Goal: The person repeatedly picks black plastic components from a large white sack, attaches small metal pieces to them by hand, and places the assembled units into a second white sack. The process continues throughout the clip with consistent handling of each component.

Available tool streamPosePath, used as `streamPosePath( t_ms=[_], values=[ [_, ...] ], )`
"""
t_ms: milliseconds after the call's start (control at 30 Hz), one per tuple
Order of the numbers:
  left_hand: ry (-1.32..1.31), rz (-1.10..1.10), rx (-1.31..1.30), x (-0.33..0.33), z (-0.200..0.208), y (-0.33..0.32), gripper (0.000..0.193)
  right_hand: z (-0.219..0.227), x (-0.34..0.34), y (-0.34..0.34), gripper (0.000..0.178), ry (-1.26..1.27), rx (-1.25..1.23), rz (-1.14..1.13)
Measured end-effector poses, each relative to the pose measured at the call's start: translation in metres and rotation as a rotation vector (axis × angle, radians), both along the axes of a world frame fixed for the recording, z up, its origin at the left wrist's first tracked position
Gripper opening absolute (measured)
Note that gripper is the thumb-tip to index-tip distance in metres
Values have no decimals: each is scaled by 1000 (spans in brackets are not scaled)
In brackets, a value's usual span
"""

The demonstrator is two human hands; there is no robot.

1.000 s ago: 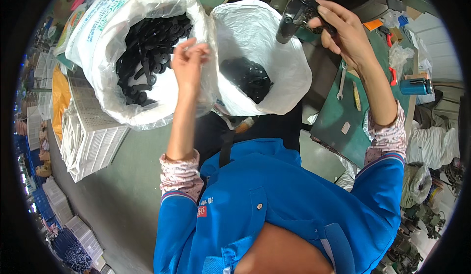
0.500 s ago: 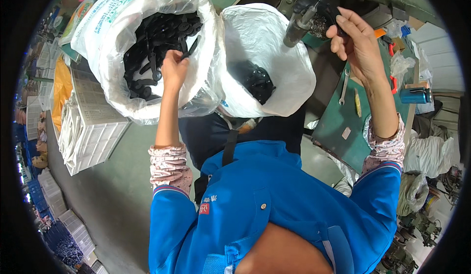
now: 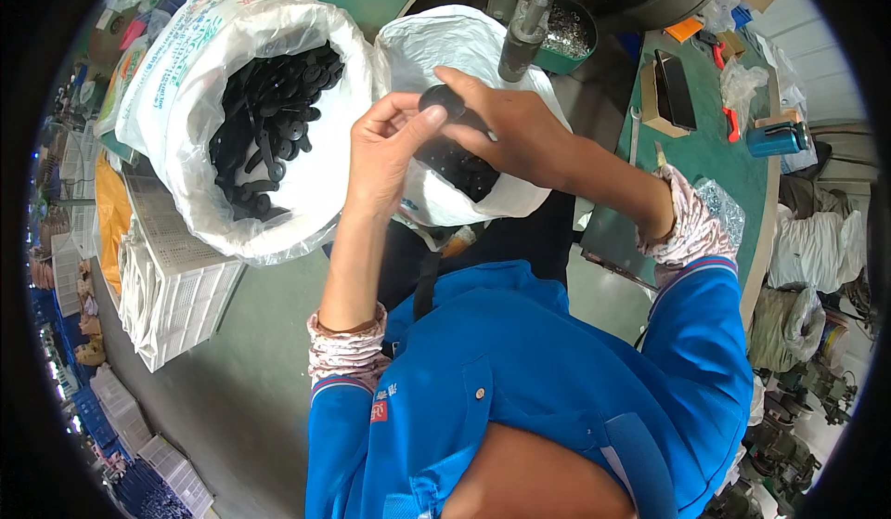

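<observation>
My two hands meet above the right-hand white bag (image 3: 427, 32). Between them is a black part with a round, disc-like end (image 3: 444, 100). My left hand (image 3: 385, 143) pinches it, thumb on its face. From the other side my right hand (image 3: 524, 134) closes on it with finger and thumb; how much of the part lies behind the fingers is hidden. Below the hands, a heap of black parts (image 3: 475, 180) lies in that bag. To the left, a larger white bag (image 3: 190, 138) holds many loose black parts with round ends (image 3: 269, 129).
A metal machine post (image 3: 522, 45) rises beyond the right bag, beside a green tub of small metal pieces (image 3: 568, 36). On the green bench are a phone-like black slab on a box (image 3: 676, 92), a wrench (image 3: 635, 134) and a blue bottle (image 3: 781, 138). White crates (image 3: 181, 287) stand left.
My left hand has come out of the left bag with a black part and moved right. My right hand has moved left from beside the machine to meet it. The view has shifted slightly.
</observation>
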State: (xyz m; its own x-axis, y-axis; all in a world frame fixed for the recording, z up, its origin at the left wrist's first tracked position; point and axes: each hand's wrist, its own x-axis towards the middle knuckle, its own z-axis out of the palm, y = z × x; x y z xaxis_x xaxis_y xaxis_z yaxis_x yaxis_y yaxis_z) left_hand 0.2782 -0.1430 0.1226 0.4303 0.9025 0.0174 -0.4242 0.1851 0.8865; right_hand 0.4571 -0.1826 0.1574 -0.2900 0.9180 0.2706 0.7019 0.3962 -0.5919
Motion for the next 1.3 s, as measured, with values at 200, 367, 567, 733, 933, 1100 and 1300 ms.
streamPosePath(
  t_ms=[200, 367, 567, 733, 933, 1100, 1300],
  values=[
    [-322, -2, -324, 35, 4, -10, 11, 0, 37, -18, 40, 350, -219, -40],
    [44, 200, -134, 53, -4, -6, 15, 10, 58, -26, 36, 398, -165, -118],
    [51, 110, -116, 65, 8, -15, 17, 20, 55, -25, 35, 610, -400, -34],
    [-176, -30, -260, 62, 16, -20, 28, 21, 65, -12, 29, 612, -179, -111],
    [-148, 19, -256, 48, 5, -19, 29, 68, 84, 17, 35, 799, -163, -277],
    [-142, 32, -269, 43, -2, -20, 28, 105, 83, 56, 20, 870, -406, -305],
    [-20, 106, -202, 20, -12, -13, 30, 58, 93, 32, 43, 713, -356, -272]
  ],
)
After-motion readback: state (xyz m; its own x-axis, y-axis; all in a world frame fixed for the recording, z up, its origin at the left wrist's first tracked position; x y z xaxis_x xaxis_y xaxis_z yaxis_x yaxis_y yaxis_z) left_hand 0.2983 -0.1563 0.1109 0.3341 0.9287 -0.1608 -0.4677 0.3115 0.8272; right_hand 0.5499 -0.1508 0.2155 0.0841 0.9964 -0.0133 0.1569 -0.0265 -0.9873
